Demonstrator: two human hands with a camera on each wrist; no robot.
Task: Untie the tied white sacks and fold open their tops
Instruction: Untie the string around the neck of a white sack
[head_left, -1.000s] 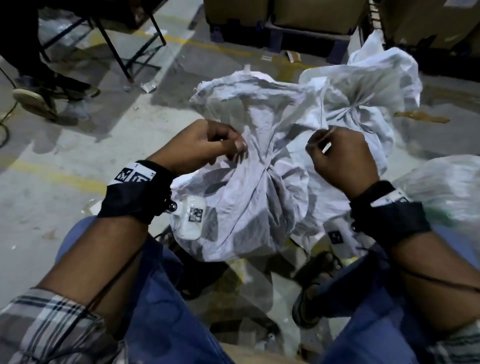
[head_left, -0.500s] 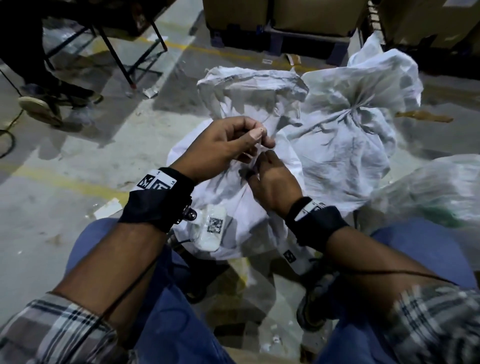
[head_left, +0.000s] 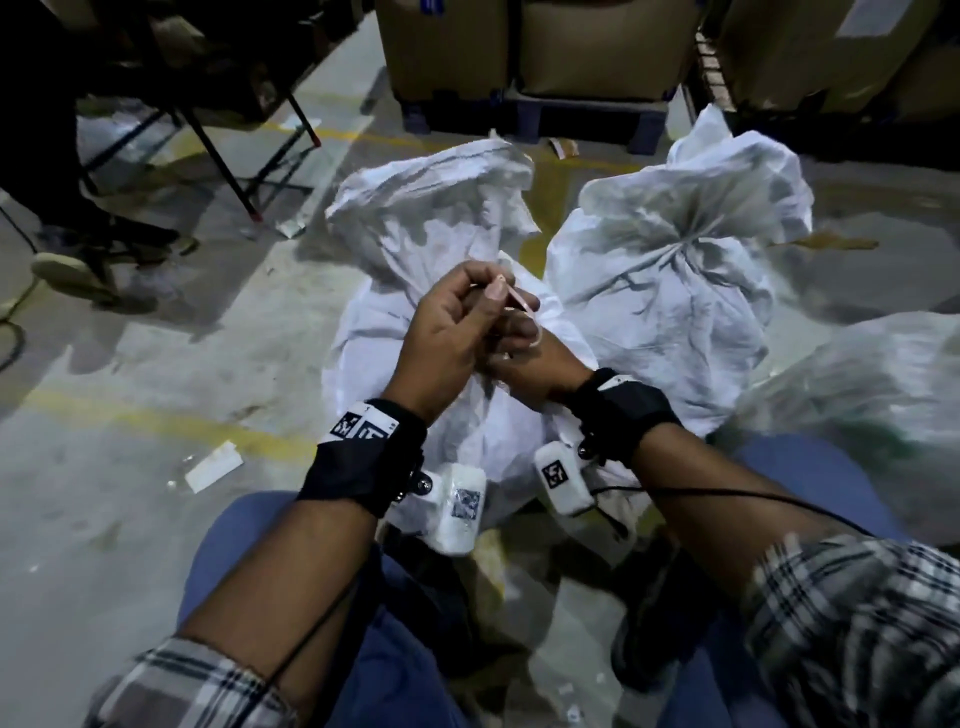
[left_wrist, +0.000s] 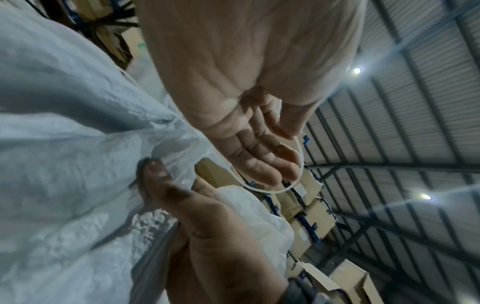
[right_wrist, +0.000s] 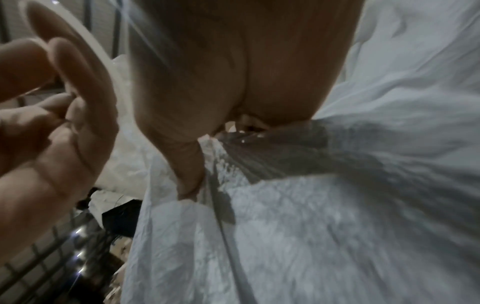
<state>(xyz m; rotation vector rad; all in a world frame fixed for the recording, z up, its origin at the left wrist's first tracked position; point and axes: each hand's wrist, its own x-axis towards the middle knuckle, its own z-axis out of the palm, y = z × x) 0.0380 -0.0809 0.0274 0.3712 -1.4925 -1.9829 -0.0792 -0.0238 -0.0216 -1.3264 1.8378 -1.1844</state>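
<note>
The person is sitting over a white sack (head_left: 415, 234) that is standing on the concrete floor (head_left: 130, 364) between their knees. The left hand (head_left: 447, 332) is raised just above the sack's gathered neck, its thumb and fingertips pinching a thin white tie strip (head_left: 522, 304) that is curving in a loop around the fingers (left_wrist: 262, 164). The right hand (head_left: 535, 364) is lying just beneath the left one, its fingers curled round the bunched sack fabric and its thumb (right_wrist: 189, 176) pressing into the folds. A second white sack (head_left: 675, 291) is standing just beside the first, on its right, its top gathered tight into a knot of pleats. A translucent bag (head_left: 857, 395) is lying at the far right. Behind the sacks, cardboard boxes (head_left: 597, 47) are sitting on a dark pallet (head_left: 587, 119), and another person's shoe (head_left: 72, 273) is showing at the left.
</note>
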